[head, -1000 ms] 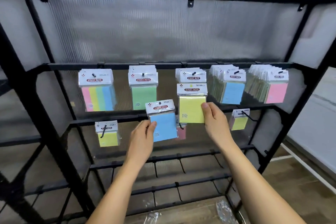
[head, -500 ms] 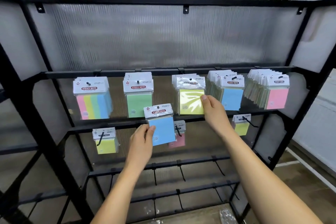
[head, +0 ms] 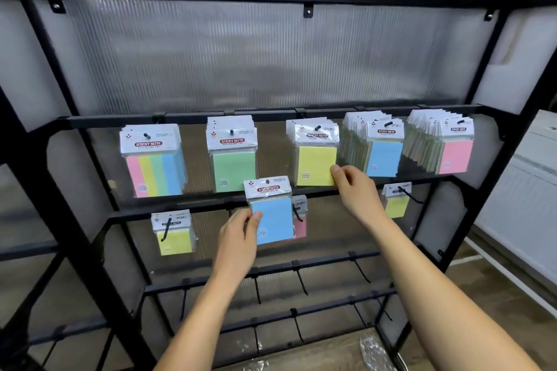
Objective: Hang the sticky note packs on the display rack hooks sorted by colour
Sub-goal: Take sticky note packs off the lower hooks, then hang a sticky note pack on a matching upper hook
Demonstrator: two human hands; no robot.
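**Blue pack in hand at the sticky-note rack**

Seen from the head camera: a black display rack, hooks across several rails. On the top rail, left to right: a striped multicolour pack, a green pack, a yellow pack, a deep stack of blue packs and a deep stack of pink packs.

Centre frame, left hand raised in front of the second rail, thumb and fingers pinching the lower left edge of a loose blue pack. Held upright and slightly tilted, off any hook, just below and between the green and yellow packs.

To the right, right hand up at the yellow pack on the top rail, thumb and fingertips closed on its lower right corner, remaining fingers curled; pack hanging on its hook.

On the second rail: a small yellow pack at left, a pink pack partly hidden behind the held blue one, another yellow pack at right behind the right wrist.

Lower rails: bare black hooks. Crumpled clear plastic wrap on the wooden floor at bottom right.
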